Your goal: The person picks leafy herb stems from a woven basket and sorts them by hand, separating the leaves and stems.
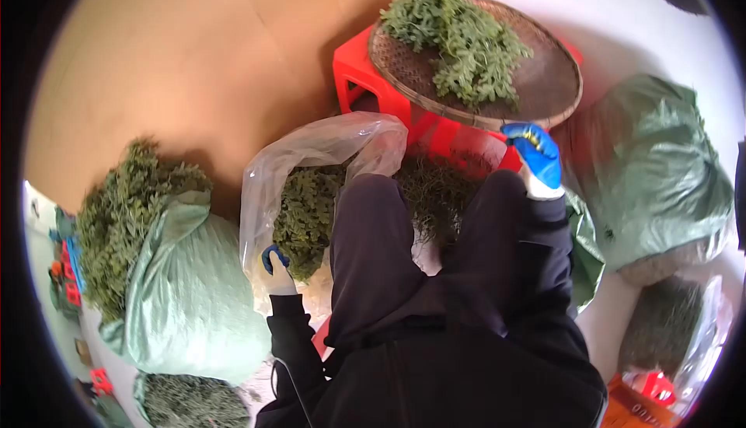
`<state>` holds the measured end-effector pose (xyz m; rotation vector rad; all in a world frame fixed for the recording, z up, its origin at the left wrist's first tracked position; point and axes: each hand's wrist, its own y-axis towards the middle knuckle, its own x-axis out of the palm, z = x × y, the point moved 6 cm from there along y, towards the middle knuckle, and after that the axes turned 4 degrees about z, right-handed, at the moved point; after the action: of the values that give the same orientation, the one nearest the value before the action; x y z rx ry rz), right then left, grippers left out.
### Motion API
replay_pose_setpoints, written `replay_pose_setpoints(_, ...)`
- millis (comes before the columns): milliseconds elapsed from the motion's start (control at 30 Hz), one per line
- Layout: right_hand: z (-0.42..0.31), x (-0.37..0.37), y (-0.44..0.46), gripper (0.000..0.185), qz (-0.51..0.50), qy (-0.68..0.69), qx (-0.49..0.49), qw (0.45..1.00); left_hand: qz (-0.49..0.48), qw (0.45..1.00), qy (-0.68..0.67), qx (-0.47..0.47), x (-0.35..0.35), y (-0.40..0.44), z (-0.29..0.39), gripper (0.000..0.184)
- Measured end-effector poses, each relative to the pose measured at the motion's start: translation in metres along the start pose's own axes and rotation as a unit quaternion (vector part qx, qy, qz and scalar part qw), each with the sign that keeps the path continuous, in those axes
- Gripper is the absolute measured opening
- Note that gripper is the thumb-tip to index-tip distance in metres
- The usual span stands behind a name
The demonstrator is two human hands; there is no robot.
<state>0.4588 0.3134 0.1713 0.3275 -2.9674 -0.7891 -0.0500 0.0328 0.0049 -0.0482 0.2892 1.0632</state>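
Beside your left knee (365, 206), the clear bag (259, 187) gapes, likely letting your left hand (277, 271) reach the sprigs (303, 210) inside; your right hand (536, 160) curls near the tray (548, 78). I cannot tell whether either grip clamps anything.

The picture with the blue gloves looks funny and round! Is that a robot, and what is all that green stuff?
No robot here, just a person wearing gloves. A camera on their head looks forward and down, so you see their knees and both hands. The picture has dark, curved edges.

The left hand is by a clear plastic bag with green leafy sprigs in it. The right hand is near the rim of a round woven tray. I can't tell whether either hand is holding anything.

The tray sits on something red, like a stool, and carries a leafy green pile. Big green sacks stand on both sides.
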Motion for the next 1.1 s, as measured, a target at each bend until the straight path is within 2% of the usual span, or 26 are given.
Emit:
replay_pose_setpoints(33,-0.033,0.014,0.005,0.023,-0.019,-0.022,-0.014,0.999,-0.006,0.999,0.008,0.041,0.006,-0.007,0.043,0.022)
replay_pose_setpoints(67,-0.051,0.025,0.007,0.022,-0.016,0.037,0.024,0.999,-0.013,0.997,0.015,0.076,0.008,-0.007,0.075,0.021)
replay_pose_setpoints(100,-0.032,0.01,0.009,0.021,-0.037,0.066,0.009,0.997,-0.033,0.988,0.028,0.145,0.031,-0.006,0.11,0.02)
replay_pose_setpoints(167,-0.045,0.006,0.018,0.021,-0.068,0.055,-0.002,0.996,-0.074,0.98,-0.077,0.169,0.071,-0.016,0.17,0.02)
replay_pose_setpoints(267,-0.036,0.011,0.02,0.021,-0.025,0.086,0.054,0.995,-0.18,0.946,-0.141,0.231,0.122,-0.035,0.258,0.018)
replay_pose_setpoints(300,-0.034,0.009,0.031,0.021,-0.025,0.095,0.068,0.993,-0.243,0.941,-0.145,0.185,0.145,-0.042,0.276,0.017)
replay_pose_setpoints(333,-0.029,0.006,0.042,0.021,-0.014,0.024,0.097,0.995,-0.27,0.933,-0.159,0.175,0.171,-0.055,0.295,0.016)
replay_pose_setpoints(367,-0.029,0.005,0.057,0.02,0.003,-0.004,0.092,0.996,-0.337,0.91,-0.172,0.171,0.199,-0.058,0.302,0.016)
replay_pose_setpoints(433,-0.019,0.004,0.086,0.02,0.041,-0.06,0.088,0.993,-0.433,0.85,-0.298,0.041,0.266,-0.076,0.317,0.017)
replay_pose_setpoints(467,-0.005,0.0,0.102,0.021,0.058,-0.06,0.022,0.996,-0.48,0.826,-0.296,0.02,0.299,-0.079,0.317,0.018)
replay_pose_setpoints(500,0.007,-0.005,0.117,0.019,0.08,-0.097,0.003,0.992,-0.506,0.784,-0.36,-0.01,0.335,-0.082,0.31,0.02)
replay_pose_setpoints(567,0.025,-0.011,0.144,0.024,0.099,-0.225,-0.101,0.964,-0.5,0.74,-0.416,-0.17,0.385,-0.089,0.297,0.018)
replay_pose_setpoints(667,0.077,-0.014,0.172,0.031,0.151,-0.239,-0.038,0.959,-0.545,0.735,-0.343,-0.209,0.42,-0.094,0.252,0.021)
replay_pose_setpoints(700,0.105,-0.021,0.185,0.043,0.12,-0.253,-0.028,0.96,-0.546,0.737,-0.324,-0.232,0.427,-0.093,0.23,0.022)
replay_pose_setpoints(733,0.118,-0.016,0.197,0.048,0.12,-0.234,0.025,0.964,-0.506,0.757,-0.285,-0.299,0.434,-0.087,0.207,0.022)
replay_pose_setpoints(767,0.134,-0.013,0.197,0.052,0.123,-0.216,0.088,0.965,-0.464,0.791,-0.259,-0.303,0.438,-0.083,0.192,0.022)
replay_pose_setpoints(833,0.162,-0.005,0.206,0.062,0.097,-0.104,0.11,0.984,-0.442,0.759,-0.367,-0.307,0.446,-0.079,0.206,0.022)
replay_pose_setpoints(867,0.175,-0.002,0.218,0.067,0.084,-0.049,0.111,0.989,-0.432,0.757,-0.37,-0.321,0.456,-0.076,0.21,0.023)
replay_pose_setpoints(900,0.187,0.002,0.227,0.081,0.078,-0.045,0.135,0.987,-0.422,0.755,-0.372,-0.336,0.466,-0.073,0.213,0.024)
replay_pose_setpoints(933,0.198,0.002,0.232,0.088,0.033,-0.248,0.167,0.954,-0.411,0.753,-0.375,-0.352,0.476,-0.071,0.215,0.024)
replay_pose_setpoints(967,0.207,0.0,0.231,0.086,-0.02,-0.397,0.173,0.901,-0.394,0.763,-0.385,-0.337,0.485,-0.067,0.219,0.025)
replay_pose_setpoints(1000,0.204,0.006,0.229,0.086,-0.077,-0.534,0.167,0.825,-0.374,0.775,-0.392,-0.325,0.489,-0.064,0.22,0.026)
replay_pose_setpoints(1100,0.203,0.018,0.217,0.058,-0.149,-0.584,0.266,0.752,-0.347,0.813,-0.355,-0.304,0.49,-0.056,0.223,0.026)
